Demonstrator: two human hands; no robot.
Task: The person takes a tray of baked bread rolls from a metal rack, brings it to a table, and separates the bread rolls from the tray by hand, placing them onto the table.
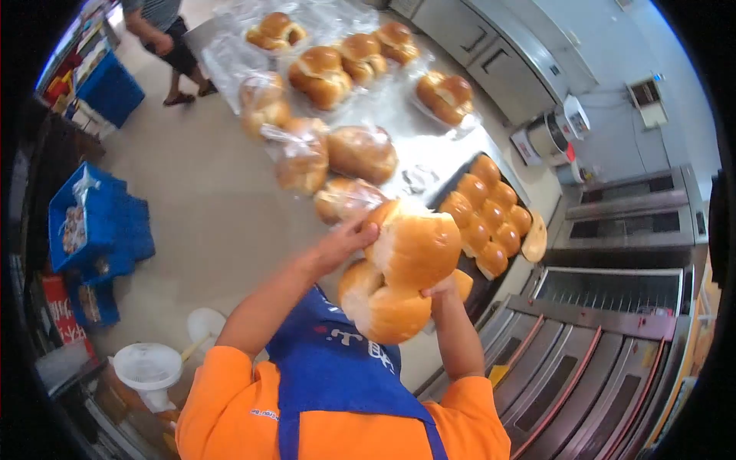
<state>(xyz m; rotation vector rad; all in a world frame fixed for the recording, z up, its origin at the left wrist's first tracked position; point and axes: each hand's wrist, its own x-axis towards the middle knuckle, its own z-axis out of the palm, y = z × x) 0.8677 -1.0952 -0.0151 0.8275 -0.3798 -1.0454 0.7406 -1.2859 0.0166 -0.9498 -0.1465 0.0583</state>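
Note:
A cluster of joined golden bread buns (420, 249) is held up in front of my blue apron, its pale torn sides showing. My left hand (346, 244) grips its upper left side, thumb over the crust. At the lower right, my right hand (441, 290) holds the same bread, with most of its fingers hidden. Beyond it, a bagged loaf (349, 199) lies at the near edge of the metal table (433, 146). Right of the held bread, several shiny buns (491, 215) sit close together on a dark baking tray (481, 290).
More bread in clear bags (320, 77) covers the table's far part. Deck ovens (560, 383) stand at the right. Stacked blue crates (115, 222) and a white basket (148, 366) are on the left. Another person (157, 31) stands at the far left.

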